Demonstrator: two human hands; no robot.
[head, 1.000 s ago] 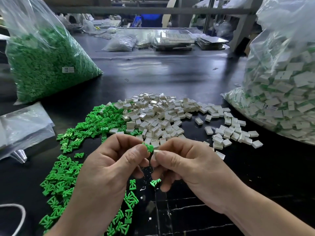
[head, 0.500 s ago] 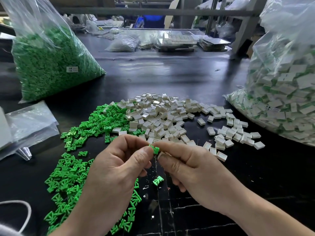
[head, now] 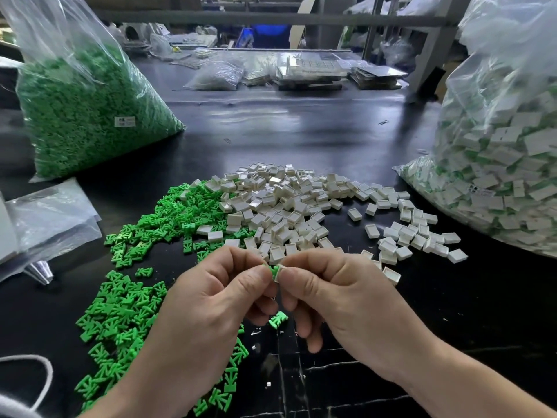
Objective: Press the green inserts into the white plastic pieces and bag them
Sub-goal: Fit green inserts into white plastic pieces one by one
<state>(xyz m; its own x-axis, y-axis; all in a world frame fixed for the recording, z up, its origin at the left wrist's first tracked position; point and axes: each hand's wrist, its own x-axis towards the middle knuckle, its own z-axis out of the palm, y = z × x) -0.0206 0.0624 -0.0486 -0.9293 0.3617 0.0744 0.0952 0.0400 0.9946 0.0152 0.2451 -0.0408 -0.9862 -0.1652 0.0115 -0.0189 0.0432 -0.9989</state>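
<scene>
Green inserts [head: 120,309] and white pieces [head: 289,212] lie heaped beyond; left hand [head: 205,300] pinches an insert [head: 273,271], right hand [head: 340,297] a piece [head: 281,267].

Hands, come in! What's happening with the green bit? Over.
Left hand pinching green insert, right hand pinching white piece. Insert meets piece, seating unclear. Nothing between them.

White cord [head: 24,356] btm-left; stacked trays [head: 310,73] at far table [head: 301,131] edge.
</scene>
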